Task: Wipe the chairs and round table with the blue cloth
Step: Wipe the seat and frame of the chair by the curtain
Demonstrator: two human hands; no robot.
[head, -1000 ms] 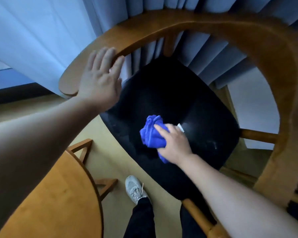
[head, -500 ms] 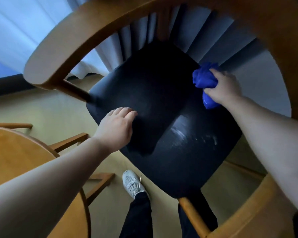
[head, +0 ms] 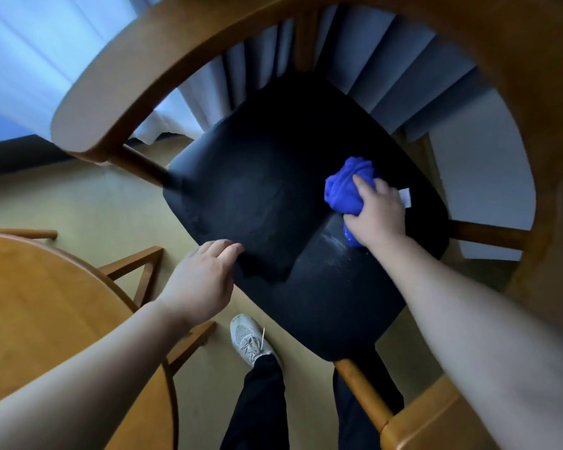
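Compared with half a second back, the blue cloth (head: 348, 186) has been pulled off the seat's far right edge and brought in toward the middle-right. The left hand (head: 202, 284), which was up on the armrest (head: 117, 92) a second ago, is now parked at the seat's near-left edge.

Left to right: the round table (head: 46, 303) is seen at the far left, untouched by either hand, just beside the left forearm. Next, the left hand is laid on the edge of the black seat (head: 267, 196) of the chair (head: 540, 102), fingers mostly straight and relaxed, nothing gripped. It's probably only there so the chair is steadied. Then a dark stretch of seat is left between the two hands.

Right of that, the cloth is bunched into a wad and pressed on the seat, with the right hand (head: 377, 216) curled round it from the near side. A white tag (head: 405, 196) is seen poking out past the knuckles. No real long axis can be made out on a wad like that.

The bit that matters: the open stretch of seat lies to the left of the cloth, so a leftward sweep is probably what's called for, and the right hand is the one placed for it. The table is likely saved for later.
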